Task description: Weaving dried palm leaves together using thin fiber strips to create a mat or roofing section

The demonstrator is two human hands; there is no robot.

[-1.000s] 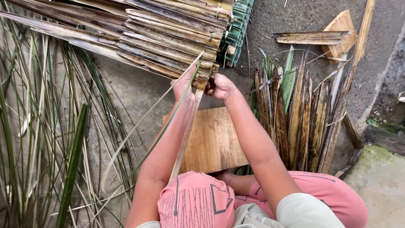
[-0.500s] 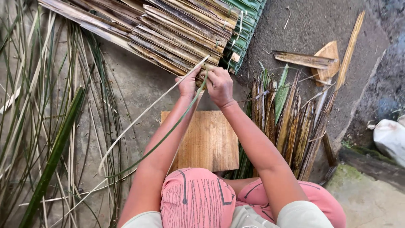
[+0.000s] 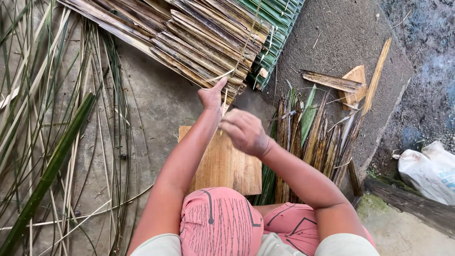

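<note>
A thin pale leaf strip (image 3: 226,76) ran over the near edge of the dried-leaf panel (image 3: 189,38), which lay on the ground ahead of the person. Left hand (image 3: 211,96) was raised at that edge, fingers curled with the thumb up, pinched on the strip's lower end. Right hand (image 3: 245,132) sat just beside and nearer the body, motion-blurred, fingers curled inward; could not tell if it gripped anything. Both forearms stretched out over a flat wooden board (image 3: 227,166) on the concrete floor (image 3: 151,109), with the knees in pink printed trousers (image 3: 220,223) below it. A green woven panel (image 3: 279,28) showed past the far edge of the dried one. Right of the board was a bundle of brown and green folded leaves (image 3: 313,137), fanned out, with loose wood offcuts (image 3: 353,85) beyond on dark soil. Left side held scattered long green and pale leaf ribs (image 3: 52,142) across the floor. A white sack (image 3: 429,170) lay at the far right edge.
</note>
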